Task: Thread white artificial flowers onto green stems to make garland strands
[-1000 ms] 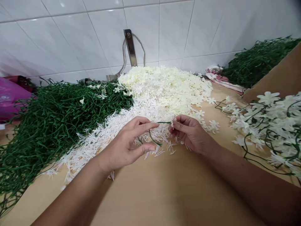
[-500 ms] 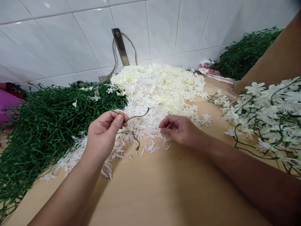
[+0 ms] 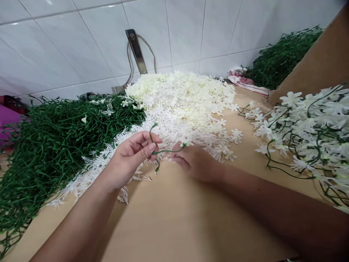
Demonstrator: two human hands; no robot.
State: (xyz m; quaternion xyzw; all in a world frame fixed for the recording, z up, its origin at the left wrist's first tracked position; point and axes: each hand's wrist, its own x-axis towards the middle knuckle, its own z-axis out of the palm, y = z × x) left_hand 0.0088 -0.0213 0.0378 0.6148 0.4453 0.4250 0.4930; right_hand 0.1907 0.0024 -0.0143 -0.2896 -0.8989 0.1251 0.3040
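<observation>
My left hand [image 3: 137,154] pinches a green plastic flower stem [image 3: 167,151] between thumb and fingers. The stem branches: one tip curls upward, one hangs below, and one reaches right, where a white flower [image 3: 186,141] sits on its end. Just behind and below that flower is my right hand [image 3: 197,162], smeared by motion, its fingers drawn together. Something small and white shows at its fingertips, too blurred to name. Beyond both hands lies a heap of white stamen pieces [image 3: 158,125] that runs into a pile of cream petals [image 3: 196,96].
A big mound of bare green stems [image 3: 60,134] covers the left side. Stems with white flowers [image 3: 313,134] are heaped at right, beside a cardboard panel [image 3: 313,62]. More green stems [image 3: 283,56] and a pink-and-white cloth [image 3: 247,80] lie near the tiled wall [image 3: 185,32].
The stem in my left hand has turned and shifted right, and a white flower now sits on its right tip. My right hand has moved left, close to the stem.
</observation>
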